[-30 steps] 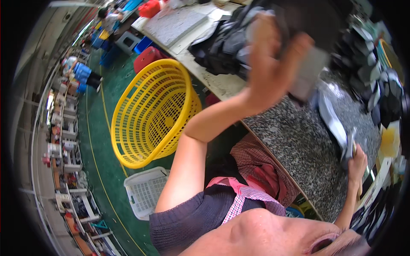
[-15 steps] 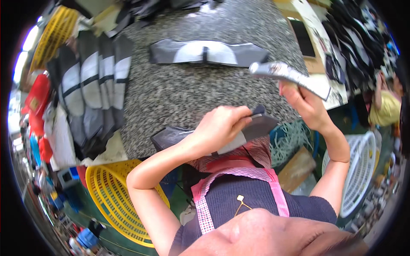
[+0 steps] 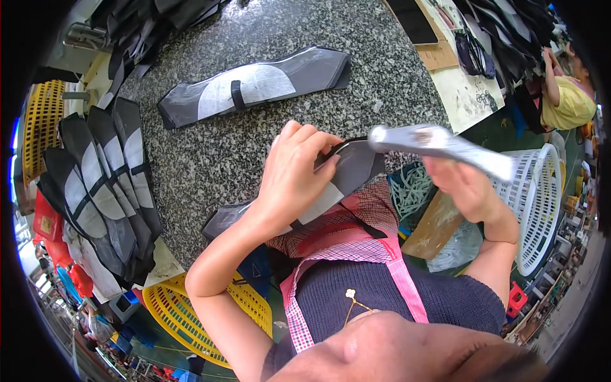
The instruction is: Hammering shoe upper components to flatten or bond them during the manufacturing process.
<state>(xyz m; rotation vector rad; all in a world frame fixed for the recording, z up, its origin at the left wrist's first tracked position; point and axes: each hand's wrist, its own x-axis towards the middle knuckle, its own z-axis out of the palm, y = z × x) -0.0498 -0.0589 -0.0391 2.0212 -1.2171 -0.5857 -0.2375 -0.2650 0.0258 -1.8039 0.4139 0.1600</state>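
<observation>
My left hand (image 3: 296,169) grips a dark grey and white flat piece (image 3: 359,162) at the near edge of the speckled stone table (image 3: 210,146), folding up its far edge between thumb and fingers. The palm covers much of that piece. My right hand (image 3: 468,191) is closed around a hammer (image 3: 439,141), whose silvery head is blurred and appears over the right end of the piece. Its handle is mostly hidden by the hand. Farther away, a similar grey piece (image 3: 254,86) with a white half-round patch and a black strap lies flat on the stone.
Several matching pieces (image 3: 105,184) overlap at the table's left edge. Dark pieces are heaped at the far left (image 3: 159,22) and far right. A yellow basket (image 3: 210,318) stands below left, a white basket (image 3: 541,204) at right. Another person (image 3: 563,99) in yellow is beyond.
My view has turned, so the table and far piece appear tilted. My left hand has shifted up and left along the piece's edge. The hammer has come down lower, nearer the left hand.
</observation>
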